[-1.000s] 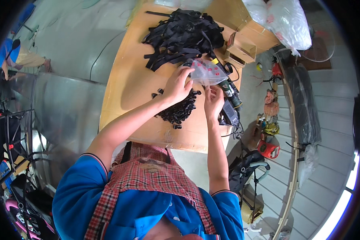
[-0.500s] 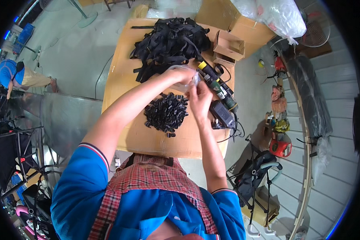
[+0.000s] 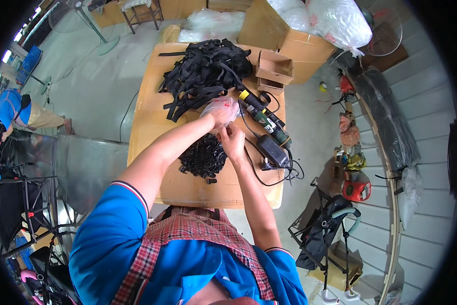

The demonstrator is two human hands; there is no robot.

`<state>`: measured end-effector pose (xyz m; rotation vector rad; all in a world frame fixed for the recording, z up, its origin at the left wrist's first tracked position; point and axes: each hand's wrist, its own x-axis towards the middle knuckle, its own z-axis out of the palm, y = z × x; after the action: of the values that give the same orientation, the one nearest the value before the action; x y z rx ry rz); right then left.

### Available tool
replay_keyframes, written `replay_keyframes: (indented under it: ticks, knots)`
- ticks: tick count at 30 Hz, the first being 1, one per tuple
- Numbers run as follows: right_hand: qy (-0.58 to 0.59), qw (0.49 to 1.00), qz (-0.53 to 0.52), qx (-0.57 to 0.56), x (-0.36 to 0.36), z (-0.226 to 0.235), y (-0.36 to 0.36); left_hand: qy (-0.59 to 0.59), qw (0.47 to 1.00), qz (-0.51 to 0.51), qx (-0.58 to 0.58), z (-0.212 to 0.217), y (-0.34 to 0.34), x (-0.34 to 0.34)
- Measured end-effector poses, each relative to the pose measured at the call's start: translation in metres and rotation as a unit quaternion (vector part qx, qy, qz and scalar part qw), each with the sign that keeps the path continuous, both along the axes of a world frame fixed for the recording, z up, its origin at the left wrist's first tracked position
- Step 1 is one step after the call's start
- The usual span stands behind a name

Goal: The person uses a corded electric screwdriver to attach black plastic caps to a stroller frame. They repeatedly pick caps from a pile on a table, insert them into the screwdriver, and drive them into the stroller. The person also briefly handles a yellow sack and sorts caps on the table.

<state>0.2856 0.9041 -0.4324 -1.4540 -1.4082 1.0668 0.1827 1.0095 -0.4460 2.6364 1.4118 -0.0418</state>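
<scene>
My left hand (image 3: 214,116) and my right hand (image 3: 233,138) meet over the middle of a wooden table (image 3: 152,127). Together they grip a clear plastic bag (image 3: 223,105) with red marks on it. Just below the hands lies a heap of small black plastic parts (image 3: 204,158). A big tangle of black straps (image 3: 203,73) covers the far part of the table.
A green and yellow power tool (image 3: 264,118) and a black adapter box (image 3: 273,151) with cables lie at the table's right side. Small open cardboard boxes (image 3: 274,68) stand at the far right corner. Folded strollers (image 3: 322,231) stand right; another person (image 3: 15,109) sits far left.
My head has tilted, so the table sits lower in view. Both hands moved from the heap of black parts up to the plastic bag and stay there.
</scene>
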Motion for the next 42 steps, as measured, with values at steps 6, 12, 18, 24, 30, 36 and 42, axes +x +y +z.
replay_keyframes:
  ticks: [6, 12, 18, 24, 30, 36, 42]
  knots:
    - [0.096, 0.995, 0.001, -0.034, -0.008, 0.009, 0.003, -0.173, 0.971, 0.05, -0.159, -0.01, 0.028, -0.027]
    - [0.174, 0.985, 0.004, -0.008, -0.019, 0.03, 0.025, -0.633, 0.501, 0.133, -0.575, -0.023, 0.028, -0.067]
    - [0.145, 0.989, 0.0, -0.018, -0.012, 0.015, 0.013, -0.716, 0.348, 0.353, -0.491, -0.016, 0.028, -0.062]
    - [0.146, 0.989, -0.004, -0.025, 0.03, 0.009, -0.02, -0.743, 0.301, 0.387, -0.455, 0.071, -0.021, -0.085]
    - [-0.085, 0.993, 0.078, 0.017, 0.041, -0.001, -0.107, -0.712, 0.27, 0.468, -0.449, 0.055, -0.124, -0.121]
    - [-0.222, 0.947, 0.178, 0.151, 0.031, -0.014, -0.162, -0.777, 0.214, 0.507, -0.306, 0.0, -0.201, -0.126]
    - [-0.252, 0.932, 0.189, 0.182, 0.015, -0.025, -0.146, -0.799, 0.301, 0.478, -0.205, -0.021, -0.236, -0.082]
